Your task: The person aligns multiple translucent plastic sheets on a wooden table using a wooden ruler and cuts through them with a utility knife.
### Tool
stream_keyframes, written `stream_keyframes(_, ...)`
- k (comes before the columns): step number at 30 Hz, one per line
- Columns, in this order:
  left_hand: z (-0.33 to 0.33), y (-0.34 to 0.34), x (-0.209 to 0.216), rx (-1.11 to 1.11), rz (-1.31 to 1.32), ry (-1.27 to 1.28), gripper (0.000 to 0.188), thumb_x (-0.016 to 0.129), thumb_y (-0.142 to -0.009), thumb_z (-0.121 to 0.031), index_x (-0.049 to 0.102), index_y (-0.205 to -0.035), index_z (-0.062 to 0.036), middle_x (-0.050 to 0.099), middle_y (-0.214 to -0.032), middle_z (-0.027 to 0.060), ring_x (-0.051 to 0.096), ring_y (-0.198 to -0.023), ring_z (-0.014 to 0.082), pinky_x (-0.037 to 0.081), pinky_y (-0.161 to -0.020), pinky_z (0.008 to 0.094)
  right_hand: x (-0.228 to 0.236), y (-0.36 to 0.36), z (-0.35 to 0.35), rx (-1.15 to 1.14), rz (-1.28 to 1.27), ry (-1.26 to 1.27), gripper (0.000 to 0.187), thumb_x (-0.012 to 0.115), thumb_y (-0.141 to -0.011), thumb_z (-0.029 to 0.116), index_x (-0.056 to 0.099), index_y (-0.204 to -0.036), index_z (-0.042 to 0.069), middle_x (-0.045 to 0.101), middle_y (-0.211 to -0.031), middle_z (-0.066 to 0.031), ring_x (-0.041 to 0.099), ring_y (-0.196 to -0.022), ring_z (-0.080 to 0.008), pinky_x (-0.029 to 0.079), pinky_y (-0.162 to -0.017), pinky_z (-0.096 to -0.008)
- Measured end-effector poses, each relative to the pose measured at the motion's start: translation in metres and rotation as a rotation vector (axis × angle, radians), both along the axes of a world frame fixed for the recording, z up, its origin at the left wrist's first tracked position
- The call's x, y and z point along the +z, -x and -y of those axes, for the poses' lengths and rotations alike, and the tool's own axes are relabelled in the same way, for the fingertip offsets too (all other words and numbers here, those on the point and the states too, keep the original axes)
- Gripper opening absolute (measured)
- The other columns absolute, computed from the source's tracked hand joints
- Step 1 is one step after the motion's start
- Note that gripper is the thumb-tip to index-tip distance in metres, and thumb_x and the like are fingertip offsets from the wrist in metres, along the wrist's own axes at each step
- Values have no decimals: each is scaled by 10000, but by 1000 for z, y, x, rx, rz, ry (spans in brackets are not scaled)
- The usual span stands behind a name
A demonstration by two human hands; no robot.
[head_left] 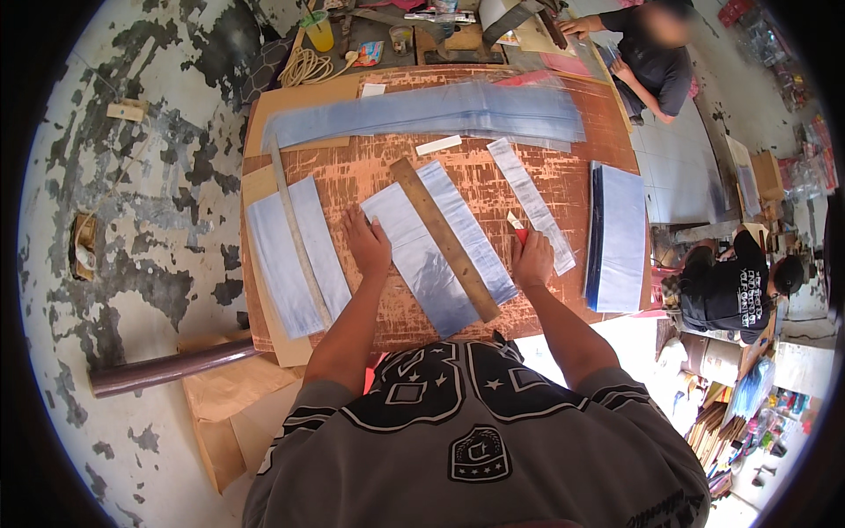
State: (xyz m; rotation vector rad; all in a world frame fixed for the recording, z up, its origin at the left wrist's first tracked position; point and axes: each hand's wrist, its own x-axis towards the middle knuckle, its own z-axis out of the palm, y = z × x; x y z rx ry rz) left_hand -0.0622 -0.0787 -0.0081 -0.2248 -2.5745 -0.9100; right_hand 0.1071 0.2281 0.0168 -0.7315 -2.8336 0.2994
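Observation:
A stack of bluish translucent plastic sheets (398, 231) lies slantwise in the middle of the worn table. Across it rests a brown wooden ruler (446, 242). My left hand (366, 242) lies flat with fingers stretched at the stack's left edge. My right hand (534, 260), right of the stack, is closed around a red-handled cutter knife (520, 231), its pale blade pointing away from me. Just beyond the knife is a narrow plastic strip (528, 198). To the left sits another sheet stack (286, 260) with a long thin metal ruler (301, 233) over it.
Long plastic film (422, 114) spans the table's far side, near a small white strip (438, 145). Another sheet stack (620, 238) lies at the right edge. Rope (306, 68) and a cup of yellow drink (319, 33) are at the back. Two people are on the right.

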Motion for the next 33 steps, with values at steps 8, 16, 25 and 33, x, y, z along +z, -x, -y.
stream_keyframes(8,2,1,-2,3,8,25,406,530,-973,-134,504,-1317,79,439,-1500,264,342,-1426,464,260,-1186,544,6,1,3,18,-59,-1,315,569,-969,279,554,-1159,29,610,-1013,-160,585,-987,-356,457,-874,-476)
stream_keyframes(16,1,-1,0,-1,18,16,394,523,-979,-131,503,-1310,83,434,-1503,272,325,-1441,461,243,-1199,541,7,0,2,20,-52,-21,300,562,-975,309,558,-1099,36,601,-1000,-155,581,-969,-352,456,-864,-465)
stream_keyframes(25,1,-4,4,-9,40,13,460,515,-974,-125,458,-1379,85,400,-1530,265,305,-1451,451,220,-1213,529,6,-3,2,14,-49,-21,309,556,-983,316,562,-1112,35,594,-996,-145,580,-978,-339,451,-872,-458)
stream_keyframes(33,-6,-4,9,7,78,-7,505,509,-977,-129,421,-1422,94,403,-1512,292,301,-1452,461,195,-1224,539,7,-6,-1,6,-50,-3,311,561,-974,309,560,-1115,32,605,-1038,-152,583,-1002,-343,452,-883,-461)
